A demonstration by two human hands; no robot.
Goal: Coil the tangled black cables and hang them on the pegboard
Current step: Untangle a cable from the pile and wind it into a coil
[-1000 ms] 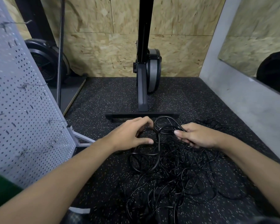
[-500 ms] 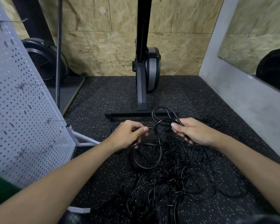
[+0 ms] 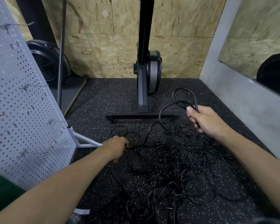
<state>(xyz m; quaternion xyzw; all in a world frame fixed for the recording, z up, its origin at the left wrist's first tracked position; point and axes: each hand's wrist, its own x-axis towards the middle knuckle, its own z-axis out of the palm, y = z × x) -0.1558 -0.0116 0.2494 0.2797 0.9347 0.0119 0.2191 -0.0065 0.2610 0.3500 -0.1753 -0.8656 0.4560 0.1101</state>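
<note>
My hands have drawn apart: my right hand [image 3: 205, 122] now lifts a few gathered loops [image 3: 184, 103] up and rightward, fingers clamped round them, while my left hand [image 3: 116, 147] has dropped to the left edge of the black cables [image 3: 176, 167] heaped on the floor [image 3: 103, 102], too blurred to tell whether it grips a strand. I judge one coil barely begun, the pegboard [image 3: 23, 110] not yet used.

The right hand [image 3: 205, 122] has carried its gathered cable loops [image 3: 184, 99] up and rightward. The left hand [image 3: 116, 147] has dropped to the floor, gripping a strand beside the tangled cables [image 3: 176, 167].
</note>
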